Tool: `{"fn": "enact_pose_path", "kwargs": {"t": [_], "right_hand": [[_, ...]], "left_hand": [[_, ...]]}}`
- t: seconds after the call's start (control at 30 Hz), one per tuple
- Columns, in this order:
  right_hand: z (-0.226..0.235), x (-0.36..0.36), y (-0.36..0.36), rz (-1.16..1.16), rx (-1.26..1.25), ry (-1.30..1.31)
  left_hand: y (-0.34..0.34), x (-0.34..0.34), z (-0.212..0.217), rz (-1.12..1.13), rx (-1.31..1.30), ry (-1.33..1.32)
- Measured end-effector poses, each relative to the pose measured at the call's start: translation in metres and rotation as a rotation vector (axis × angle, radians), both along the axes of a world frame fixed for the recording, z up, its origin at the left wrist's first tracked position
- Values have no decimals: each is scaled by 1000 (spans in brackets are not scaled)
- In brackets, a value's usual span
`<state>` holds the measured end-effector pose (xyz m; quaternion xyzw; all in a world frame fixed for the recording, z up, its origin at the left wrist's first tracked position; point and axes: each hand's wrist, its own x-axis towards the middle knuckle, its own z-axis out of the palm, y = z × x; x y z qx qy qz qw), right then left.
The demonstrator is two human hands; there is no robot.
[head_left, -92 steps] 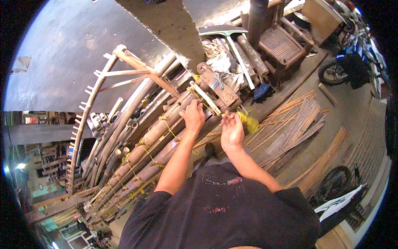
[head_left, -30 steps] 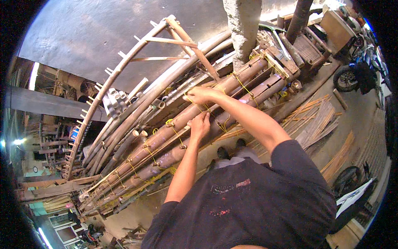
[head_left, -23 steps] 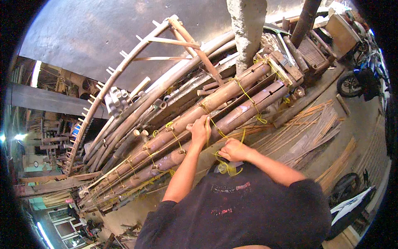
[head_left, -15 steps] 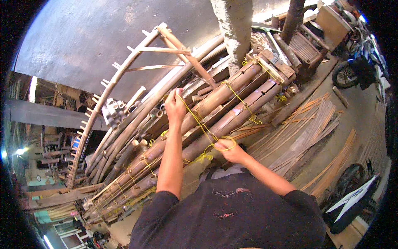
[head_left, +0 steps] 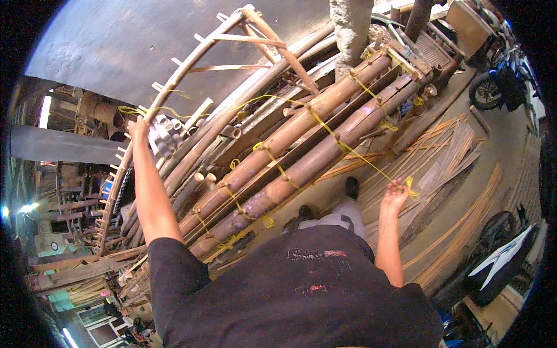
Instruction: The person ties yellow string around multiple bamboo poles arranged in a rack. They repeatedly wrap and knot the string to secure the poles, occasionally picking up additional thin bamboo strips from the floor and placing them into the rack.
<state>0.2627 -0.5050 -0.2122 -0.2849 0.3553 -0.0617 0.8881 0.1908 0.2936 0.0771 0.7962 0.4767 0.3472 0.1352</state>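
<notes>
Two thick brown bamboo poles lie side by side in front of me, a far pole (head_left: 335, 90) and a near pole (head_left: 316, 152). A yellow cord (head_left: 325, 123) crosses both, and more yellow ties with loose ends circle them at intervals. Reaching far out to the left, my left hand (head_left: 138, 127) is closed on the yellow cord, part of which arcs loosely toward the poles. My right hand (head_left: 394, 198), out to the right, pinches the cord's other end, which runs straight from the near pole and has a small tangle at the fingers.
Behind the poles stand a curved bamboo frame with pegs (head_left: 185, 66), stacked bamboo lengths (head_left: 226, 133) and a concrete pillar (head_left: 350, 35). Bamboo strips (head_left: 444, 156) cover floor to the right, near a motorcycle (head_left: 493, 261). A wooden block (head_left: 415, 61) sits at the poles' far end.
My hands have spread widely apart, the left going outward left and the right outward right. The cord, gathered between them before, now stretches across the poles. The view has shifted somewhat.
</notes>
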Motion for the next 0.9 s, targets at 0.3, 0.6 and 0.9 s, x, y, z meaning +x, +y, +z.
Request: {"fn": "enact_pose_path", "kwargs": {"t": [0.3,0.6,0.9], "right_hand": [[106,-98,227,689,325,79],[202,-1,414,1631,-1080,-1553],[243,15,285,2066,-745,-916]], "left_hand": [[-378,-46,-163,-872,-449,603],[-393,-38,-202,-748,-233,268],[-386,-51,-204,-697,-394,248]]}}
